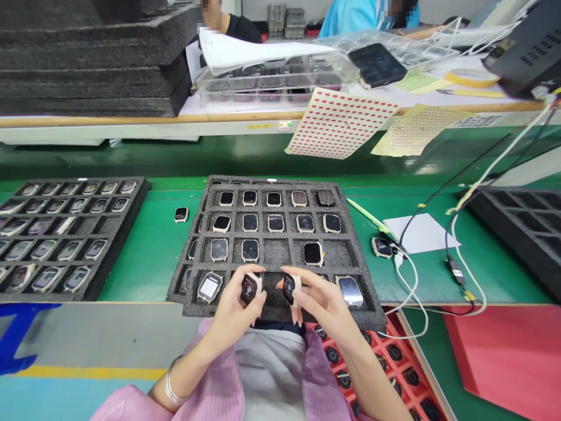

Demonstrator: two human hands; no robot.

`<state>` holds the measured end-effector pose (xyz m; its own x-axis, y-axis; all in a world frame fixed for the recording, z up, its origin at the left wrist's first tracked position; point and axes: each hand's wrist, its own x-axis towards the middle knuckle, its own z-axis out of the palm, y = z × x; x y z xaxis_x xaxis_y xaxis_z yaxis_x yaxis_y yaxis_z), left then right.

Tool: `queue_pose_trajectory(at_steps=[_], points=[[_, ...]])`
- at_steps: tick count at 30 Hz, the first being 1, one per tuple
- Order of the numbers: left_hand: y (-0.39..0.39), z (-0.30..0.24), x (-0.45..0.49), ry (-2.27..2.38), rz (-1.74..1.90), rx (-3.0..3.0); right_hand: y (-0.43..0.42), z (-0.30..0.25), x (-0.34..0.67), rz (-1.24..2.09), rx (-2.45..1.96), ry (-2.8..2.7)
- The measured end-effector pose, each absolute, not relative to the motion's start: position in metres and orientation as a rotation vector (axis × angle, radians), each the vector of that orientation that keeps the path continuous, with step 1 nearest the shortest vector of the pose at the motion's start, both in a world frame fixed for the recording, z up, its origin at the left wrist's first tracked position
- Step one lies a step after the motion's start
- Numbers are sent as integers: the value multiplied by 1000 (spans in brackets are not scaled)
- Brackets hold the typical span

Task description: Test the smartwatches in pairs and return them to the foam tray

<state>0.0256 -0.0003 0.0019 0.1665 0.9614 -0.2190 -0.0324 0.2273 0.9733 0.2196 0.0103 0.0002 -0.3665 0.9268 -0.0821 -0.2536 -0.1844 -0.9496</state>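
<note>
Pink sleeves frame our two hands over the near edge of the foam tray [280,252]. Our left hand [234,307] is closed on a first watch [250,287], thumb and fingertips pinching its sides, screen tilted up toward us. Our right hand [322,304] grips a second watch [290,289] the same way. The two watches sit just beside each other, about level, so neither hand is clearly nearer the tray's front row; its bare pockets lie directly under the fingers. In that row a lit watch [209,286] rests left of our left hand. Below the tray's right corner sits a red crate [394,362]. Left of the tray, a loose watch [181,214] lies on the green belt [153,257]. Beyond the tray, a red-dotted sticker sheet [339,123] hangs off a shelf edge.
</note>
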Motion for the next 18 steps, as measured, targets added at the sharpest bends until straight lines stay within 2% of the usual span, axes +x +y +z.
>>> queue_pose_trajectory(at_steps=[8,18], points=[[2,3,28,1149,952,1081,10,0,222,1724,-863,-1191],[8,1,17,840,981,861,14,-1,225,1751,-898,-1173]])
